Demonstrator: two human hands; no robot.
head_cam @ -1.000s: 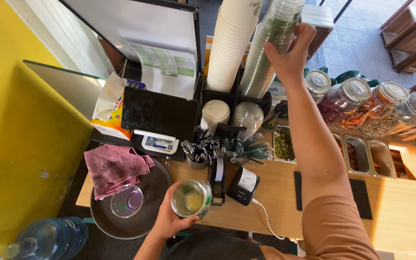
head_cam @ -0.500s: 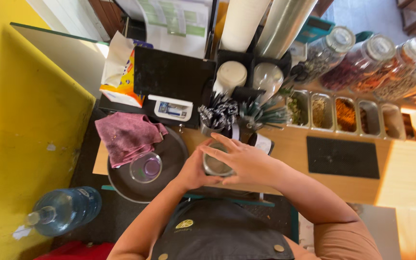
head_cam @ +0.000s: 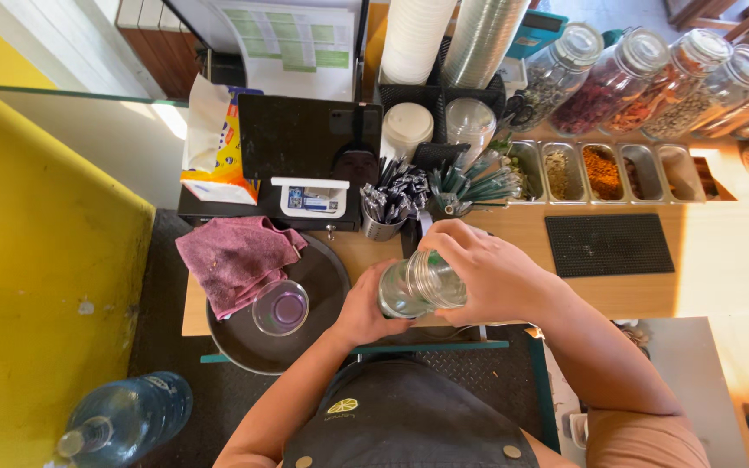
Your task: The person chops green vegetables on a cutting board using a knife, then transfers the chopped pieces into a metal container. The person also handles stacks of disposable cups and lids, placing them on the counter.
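I see my left hand [head_cam: 364, 310] wrapped around the lower part of a clear plastic cup [head_cam: 418, 286], held above the near edge of the wooden desk [head_cam: 652, 290]. My right hand [head_cam: 483, 269] closes over its top from above. Left of them sits a round dark tray [head_cam: 322, 270] with a small clear glass [head_cam: 280, 308] and a crumpled pink cloth [head_cam: 236, 256] on it.

Wooden desk [head_cam: 652, 286]: round dark tray [head_cam: 322, 277] at left end, black rubber mat [head_cam: 608, 244] to its right, metal cup of sachets [head_cam: 383, 227], row of steel topping tins [head_cam: 621, 172] behind.
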